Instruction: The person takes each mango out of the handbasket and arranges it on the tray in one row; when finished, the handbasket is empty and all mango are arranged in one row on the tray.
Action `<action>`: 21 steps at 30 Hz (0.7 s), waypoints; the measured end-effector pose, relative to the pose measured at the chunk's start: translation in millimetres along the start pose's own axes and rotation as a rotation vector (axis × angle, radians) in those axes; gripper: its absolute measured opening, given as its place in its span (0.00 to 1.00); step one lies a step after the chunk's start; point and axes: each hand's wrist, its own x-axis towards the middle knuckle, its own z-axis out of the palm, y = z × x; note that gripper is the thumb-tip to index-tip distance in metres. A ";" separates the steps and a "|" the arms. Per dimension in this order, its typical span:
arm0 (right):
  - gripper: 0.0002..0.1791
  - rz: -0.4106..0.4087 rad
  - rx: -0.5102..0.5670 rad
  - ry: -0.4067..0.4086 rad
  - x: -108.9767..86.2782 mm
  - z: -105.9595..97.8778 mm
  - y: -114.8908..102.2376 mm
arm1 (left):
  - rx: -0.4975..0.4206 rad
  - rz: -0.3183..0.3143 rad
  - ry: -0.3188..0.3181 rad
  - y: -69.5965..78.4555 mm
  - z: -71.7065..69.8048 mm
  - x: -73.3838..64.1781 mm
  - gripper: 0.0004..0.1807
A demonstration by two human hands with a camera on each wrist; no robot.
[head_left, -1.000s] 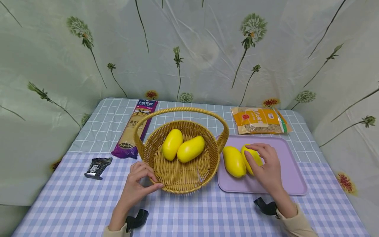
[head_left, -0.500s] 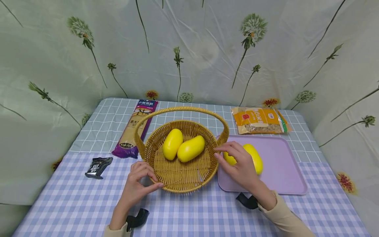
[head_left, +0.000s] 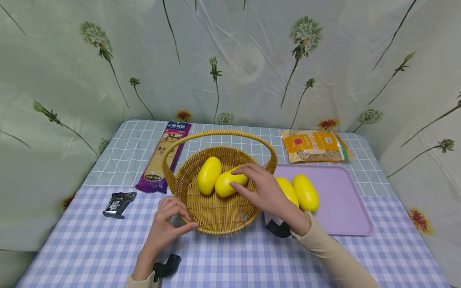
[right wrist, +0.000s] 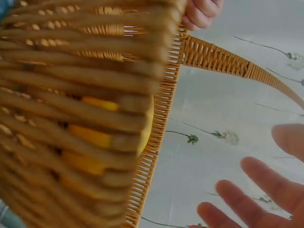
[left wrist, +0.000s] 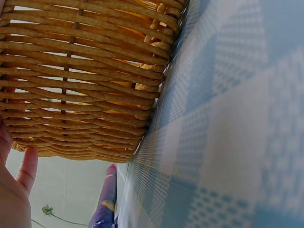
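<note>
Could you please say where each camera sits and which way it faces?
Head: worn on the head, facing forward and down at the basket and tray; left hand, right hand and sleeves show.
Left wrist: on that wrist, facing the basket's woven side; part of that hand shows.
Right wrist: on that wrist, facing the basket's side; fingers of both hands show.
Both wrist views share the basket and backdrop.

I'm counting four yellow fruits right now!
On my feed: one left hand, one right hand, two black wrist mounts, one wicker basket, one lilac tray, one purple packet, one orange packet, one small black packet, three packets altogether!
</note>
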 end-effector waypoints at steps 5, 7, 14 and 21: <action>0.21 0.137 -0.004 -0.148 14.6 2.9 -1.5 | 0.006 -0.020 -0.012 -8.3 0.3 -4.8 0.21; 0.23 0.189 -0.011 -0.207 19.4 4.7 -1.4 | 0.008 -0.022 -0.013 -9.0 0.2 -5.4 0.21; 0.27 0.260 -0.098 -0.350 34.6 10.2 1.5 | 0.016 -0.020 -0.008 -2.4 0.1 -2.3 0.22; 0.28 0.336 -0.165 -0.469 42.7 17.1 8.2 | 0.010 -0.019 -0.006 22.5 -2.0 10.0 0.22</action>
